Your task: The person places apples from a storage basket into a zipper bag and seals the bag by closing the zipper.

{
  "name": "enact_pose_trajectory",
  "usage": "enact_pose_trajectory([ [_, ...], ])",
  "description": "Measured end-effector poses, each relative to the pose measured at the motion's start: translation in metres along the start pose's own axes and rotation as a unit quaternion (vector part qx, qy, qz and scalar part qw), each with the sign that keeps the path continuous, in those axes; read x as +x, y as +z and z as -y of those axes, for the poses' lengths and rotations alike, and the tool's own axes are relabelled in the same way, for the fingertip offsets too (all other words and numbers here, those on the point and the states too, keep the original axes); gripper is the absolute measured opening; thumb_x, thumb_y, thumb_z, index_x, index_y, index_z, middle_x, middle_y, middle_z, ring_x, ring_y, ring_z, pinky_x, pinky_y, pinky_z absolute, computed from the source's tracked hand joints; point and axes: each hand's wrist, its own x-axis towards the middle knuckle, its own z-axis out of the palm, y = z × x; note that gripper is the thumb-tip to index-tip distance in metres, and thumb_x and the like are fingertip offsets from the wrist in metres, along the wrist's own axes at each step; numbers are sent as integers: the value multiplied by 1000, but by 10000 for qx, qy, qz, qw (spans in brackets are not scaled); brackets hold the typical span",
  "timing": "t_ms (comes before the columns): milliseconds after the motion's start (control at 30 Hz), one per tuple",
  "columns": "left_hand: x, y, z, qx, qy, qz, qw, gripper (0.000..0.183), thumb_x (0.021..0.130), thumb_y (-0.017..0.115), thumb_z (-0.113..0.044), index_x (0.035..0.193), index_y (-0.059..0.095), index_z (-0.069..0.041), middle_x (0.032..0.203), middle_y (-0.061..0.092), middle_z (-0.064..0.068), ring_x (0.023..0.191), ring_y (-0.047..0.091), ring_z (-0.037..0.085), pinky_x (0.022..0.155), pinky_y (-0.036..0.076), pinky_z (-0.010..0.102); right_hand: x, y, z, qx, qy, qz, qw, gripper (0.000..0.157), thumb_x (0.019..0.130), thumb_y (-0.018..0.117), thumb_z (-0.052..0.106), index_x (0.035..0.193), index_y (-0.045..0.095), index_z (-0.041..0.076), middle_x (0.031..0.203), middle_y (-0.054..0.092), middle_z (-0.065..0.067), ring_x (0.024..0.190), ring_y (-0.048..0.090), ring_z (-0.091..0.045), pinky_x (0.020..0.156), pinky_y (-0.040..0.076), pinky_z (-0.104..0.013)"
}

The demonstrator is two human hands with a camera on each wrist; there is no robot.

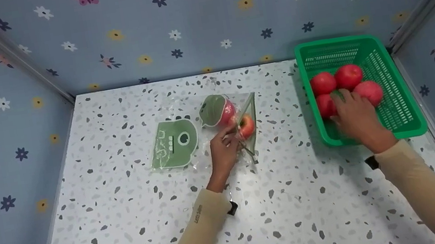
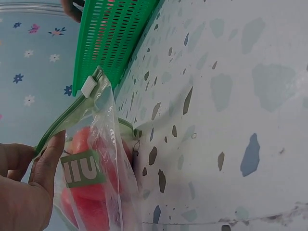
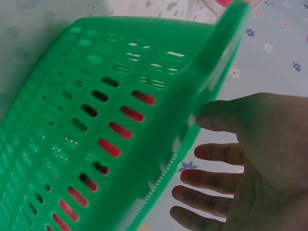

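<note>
My left hand (image 1: 224,149) pinches the green zip edge (image 2: 53,127) of a clear plastic bag (image 1: 252,147) with a white slider (image 2: 89,86) at one end. Red apples (image 1: 246,126) lie inside the bag, partly behind its green printed panel (image 1: 211,110). At the right, my right hand (image 1: 356,115) reaches over the near rim into a green basket (image 1: 409,109), above several red apples (image 1: 349,76). Its fingers (image 3: 216,178) are spread and fairly straight in the right wrist view, with nothing held between them.
Left of the filled bag lies another clear bag (image 1: 175,144) with a green monster print, flat on the speckled table (image 1: 129,223). Flower-patterned walls (image 1: 184,22) enclose the table at the back and both sides. The basket stands near the right wall.
</note>
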Motion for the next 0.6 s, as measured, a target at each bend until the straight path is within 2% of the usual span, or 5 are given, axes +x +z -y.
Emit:
enact_pose_trajectory([
  [133,0,0,0,9,45,-30,10000,34,101,62,3,135,66,6,124,68,22,97,73,21,70,60,22,3,2,-5,77,17,405,9991,60,93,77,8,142,48,-11,136,50,-35,112,53,-55,86,53,-68],
  [267,1,0,-1,-101,32,-11,9999,33,101,63,4,134,66,8,122,68,22,90,71,14,68,59,21,7,4,-10,187,85,872,9960,67,93,78,10,147,43,-9,142,46,-34,121,49,-55,92,52,-70],
  [400,1,0,-1,-128,11,7,9999,33,101,63,3,134,65,8,122,68,22,91,72,14,69,60,22,12,6,-13,406,218,1330,9900,75,93,79,12,153,38,-6,148,42,-33,130,44,-55,100,48,-73],
  [600,0,-1,-1,-74,33,25,10000,34,101,65,1,135,65,7,124,68,22,95,72,16,70,61,23,19,9,-16,495,252,1473,9875,82,90,83,13,155,36,-2,143,45,-32,125,48,-53,97,51,-72],
])
